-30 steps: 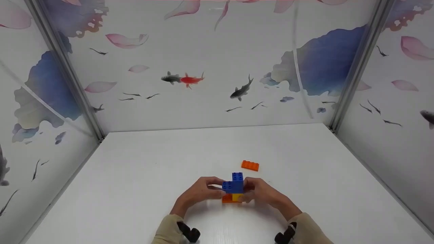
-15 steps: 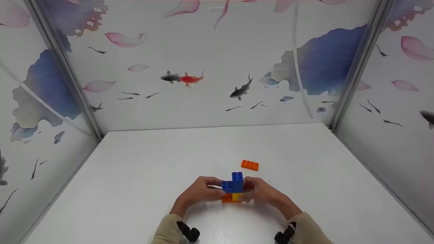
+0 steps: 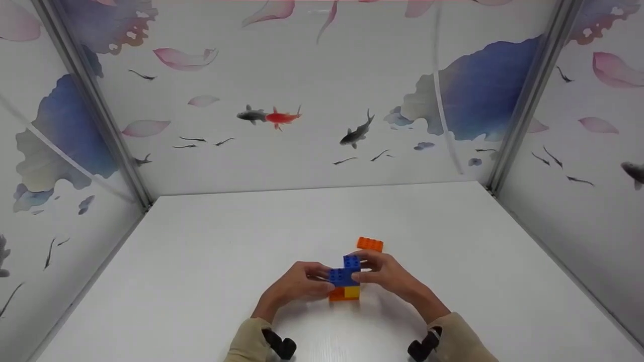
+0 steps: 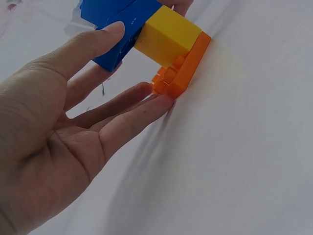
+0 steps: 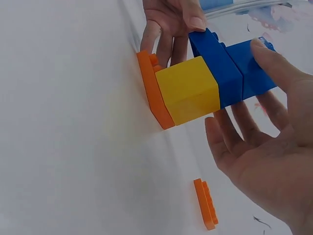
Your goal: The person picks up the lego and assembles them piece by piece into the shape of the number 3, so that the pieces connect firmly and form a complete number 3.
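A small stack of building blocks stands on the white table in front of me. Its base is a flat orange brick (image 3: 344,299), with a yellow block (image 5: 188,90) on one end. Across the yellow block lies a long blue brick (image 3: 336,275), overhanging to the left, topped at the right by a second blue brick (image 5: 250,68). My left hand (image 3: 298,282) pinches the overhanging blue end between thumb and forefinger, its lower fingertips at the orange base. My right hand (image 3: 391,274) holds the upper blue brick, thumb on the near side, fingers behind.
A loose flat orange brick (image 3: 370,244) with studs up lies just beyond my right hand. White panels printed with fish and petals (image 3: 302,90) enclose the table (image 3: 226,226) at the back and both sides, joined by metal corner posts (image 3: 95,100).
My right hand has moved up from the yellow block to the upper blue brick, its fingers now near the loose orange brick. The left hand and the stack stay in place.
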{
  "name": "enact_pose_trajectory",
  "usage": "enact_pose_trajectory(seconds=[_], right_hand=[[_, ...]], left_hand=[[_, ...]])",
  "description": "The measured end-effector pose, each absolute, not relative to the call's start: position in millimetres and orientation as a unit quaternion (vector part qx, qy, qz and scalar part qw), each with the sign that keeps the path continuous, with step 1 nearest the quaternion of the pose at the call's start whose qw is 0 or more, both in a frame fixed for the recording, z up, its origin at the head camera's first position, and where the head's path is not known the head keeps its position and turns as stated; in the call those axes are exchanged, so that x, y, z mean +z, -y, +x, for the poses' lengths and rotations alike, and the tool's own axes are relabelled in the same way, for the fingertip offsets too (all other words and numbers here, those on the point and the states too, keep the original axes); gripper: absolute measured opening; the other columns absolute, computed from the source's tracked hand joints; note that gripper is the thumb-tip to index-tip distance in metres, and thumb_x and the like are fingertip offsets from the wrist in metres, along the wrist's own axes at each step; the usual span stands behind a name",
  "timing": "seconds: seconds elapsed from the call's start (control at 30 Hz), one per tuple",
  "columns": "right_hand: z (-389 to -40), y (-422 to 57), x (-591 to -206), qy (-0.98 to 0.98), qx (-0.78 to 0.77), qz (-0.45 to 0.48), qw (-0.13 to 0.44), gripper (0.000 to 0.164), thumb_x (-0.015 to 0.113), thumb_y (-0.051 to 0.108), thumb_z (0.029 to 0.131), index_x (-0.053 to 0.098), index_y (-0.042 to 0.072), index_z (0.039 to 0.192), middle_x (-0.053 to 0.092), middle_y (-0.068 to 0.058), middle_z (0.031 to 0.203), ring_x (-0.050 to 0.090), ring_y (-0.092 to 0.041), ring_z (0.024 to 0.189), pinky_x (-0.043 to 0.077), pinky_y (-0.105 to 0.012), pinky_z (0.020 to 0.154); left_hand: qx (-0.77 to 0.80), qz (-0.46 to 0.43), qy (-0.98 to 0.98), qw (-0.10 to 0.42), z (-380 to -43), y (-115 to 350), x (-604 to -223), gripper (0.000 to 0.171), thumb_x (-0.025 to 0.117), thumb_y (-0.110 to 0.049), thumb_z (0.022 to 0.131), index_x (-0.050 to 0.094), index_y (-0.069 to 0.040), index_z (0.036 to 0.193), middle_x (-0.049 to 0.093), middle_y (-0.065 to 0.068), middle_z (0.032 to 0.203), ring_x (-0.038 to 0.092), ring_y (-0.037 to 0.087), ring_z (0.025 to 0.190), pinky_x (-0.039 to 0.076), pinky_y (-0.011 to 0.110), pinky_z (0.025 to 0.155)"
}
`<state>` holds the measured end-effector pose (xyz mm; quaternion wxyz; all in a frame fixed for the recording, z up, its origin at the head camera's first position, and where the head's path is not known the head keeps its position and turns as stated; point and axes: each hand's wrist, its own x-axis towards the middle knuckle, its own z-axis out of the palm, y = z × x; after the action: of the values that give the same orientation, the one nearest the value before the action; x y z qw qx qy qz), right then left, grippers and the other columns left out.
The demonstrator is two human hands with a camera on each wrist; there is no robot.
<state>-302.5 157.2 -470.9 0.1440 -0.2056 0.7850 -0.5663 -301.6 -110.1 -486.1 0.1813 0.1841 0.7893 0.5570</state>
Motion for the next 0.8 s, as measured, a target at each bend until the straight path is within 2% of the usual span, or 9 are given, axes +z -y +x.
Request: enact_pose_trajectory(seconds=[0.23,0.57,0.8], right_hand=[[-304.0,-156.2,-471.6,-0.78,-0.572,-0.211,0.143,0.05,0.073,0.033,0.091,0.06,0.005,0.13,0.063,-0.015,0.132,0.059,-0.032,0.125,0.052,-0.042,0.105],[-306.9,-160.3,-473.0,-0.775,-0.573,-0.221,0.15,0.043,0.075,0.029,0.091,0.061,0.006,0.125,0.064,-0.012,0.126,0.061,-0.025,0.11,0.056,-0.035,0.099],[-310.0,-163.9,-468.3,-0.791,-0.542,-0.233,0.164,0.053,0.074,0.032,0.091,0.059,0.008,0.135,0.064,-0.013,0.132,0.062,-0.028,0.118,0.054,-0.041,0.103]], left_hand=[[0.548,0.186,-0.796,0.175,-301.6,109.1,-485.6,0.027,0.076,-0.028,0.088,0.071,-0.015,0.112,0.072,0.005,0.116,0.066,0.022,0.107,0.057,0.04,0.098],[0.537,0.192,-0.804,0.165,-300.9,105.3,-485.7,0.024,0.075,-0.026,0.088,0.07,-0.016,0.11,0.072,0.004,0.112,0.065,0.021,0.103,0.054,0.043,0.101],[0.537,0.191,-0.805,0.167,-300.3,105.7,-486.1,0.024,0.077,-0.026,0.087,0.069,-0.016,0.107,0.072,0.005,0.112,0.066,0.022,0.102,0.054,0.044,0.1]])
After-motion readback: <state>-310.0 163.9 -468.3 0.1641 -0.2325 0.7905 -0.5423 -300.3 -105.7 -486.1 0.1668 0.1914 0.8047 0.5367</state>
